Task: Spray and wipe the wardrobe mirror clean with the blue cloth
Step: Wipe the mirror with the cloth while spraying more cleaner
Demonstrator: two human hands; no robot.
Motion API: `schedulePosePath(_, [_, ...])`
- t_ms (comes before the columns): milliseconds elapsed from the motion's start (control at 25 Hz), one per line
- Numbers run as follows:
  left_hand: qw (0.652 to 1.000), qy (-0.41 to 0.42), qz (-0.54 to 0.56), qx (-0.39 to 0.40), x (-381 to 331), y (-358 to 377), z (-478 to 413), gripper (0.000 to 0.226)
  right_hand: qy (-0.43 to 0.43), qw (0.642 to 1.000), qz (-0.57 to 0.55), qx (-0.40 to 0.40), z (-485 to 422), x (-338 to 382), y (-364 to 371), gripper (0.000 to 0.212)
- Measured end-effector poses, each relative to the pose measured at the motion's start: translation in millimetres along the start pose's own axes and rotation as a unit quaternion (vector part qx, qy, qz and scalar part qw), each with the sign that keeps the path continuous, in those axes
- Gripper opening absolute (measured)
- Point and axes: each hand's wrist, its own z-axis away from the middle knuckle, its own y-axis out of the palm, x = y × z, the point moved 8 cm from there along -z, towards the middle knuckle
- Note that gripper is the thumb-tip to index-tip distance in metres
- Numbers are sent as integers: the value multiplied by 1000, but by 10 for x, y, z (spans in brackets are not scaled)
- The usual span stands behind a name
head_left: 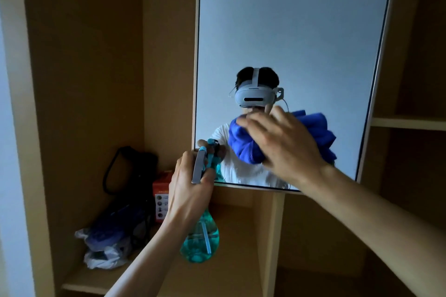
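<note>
The wardrobe mirror [289,31] fills the upper middle, framed in light wood. My right hand [284,144] presses the bunched blue cloth [243,144] flat against the lower part of the glass, fingers spread and fairly straight. The cloth also shows past the hand at its right edge, partly as a reflection. My left hand [188,188] grips the neck of a teal spray bottle [200,241], held just below and left of the mirror's lower left corner, nozzle pointing up toward the glass. The bottle holds clear blue-green liquid.
Left of the mirror is an open wardrobe compartment holding a black bag [130,171], a red and white box [161,198] and crumpled plastic bags [106,248]. A vertical wooden divider [272,236] stands below the mirror. Shelves [407,123] run along the right.
</note>
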Motion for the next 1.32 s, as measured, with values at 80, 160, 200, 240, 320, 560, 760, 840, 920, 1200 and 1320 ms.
schedulePosePath(80, [1000,2,-7,-3,-3,3,24,19,-3,1000,-1,21,164,112,57,71])
schedulePosePath(160, [1000,5,-10,-3,-2,16,31,19,0,999,-7,34,231,142,87,72])
schedulePosePath(200, [1000,6,-11,-2,-5,27,38,20,0,999,-11,35,231,137,76,71])
schedulePosePath(240, [1000,9,-12,-1,-9,38,47,21,0,999,-12,36,213,117,61,68])
schedulePosePath(320, [1000,12,-11,1,-22,55,64,23,10,1000,-2,24,132,-13,-12,64])
schedulePosePath(560, [999,22,-22,6,-43,121,69,29,80,996,26,-42,-148,-673,-342,62])
schedulePosePath(760, [1000,24,-2,21,36,189,74,26,46,998,18,-32,180,-411,-158,63])
schedulePosePath(840, [1000,20,-1,24,53,197,84,31,21,1000,10,-4,402,-195,-29,68])
schedulePosePath(920, [999,21,-6,26,56,206,102,29,10,1000,5,23,583,-62,66,72])
schedulePosePath(1200, [999,15,-19,38,18,228,136,26,46,999,3,14,505,-370,-137,72])
schedulePosePath(1320, [999,14,-21,33,8,231,138,32,90,995,28,-26,329,-808,-369,59])
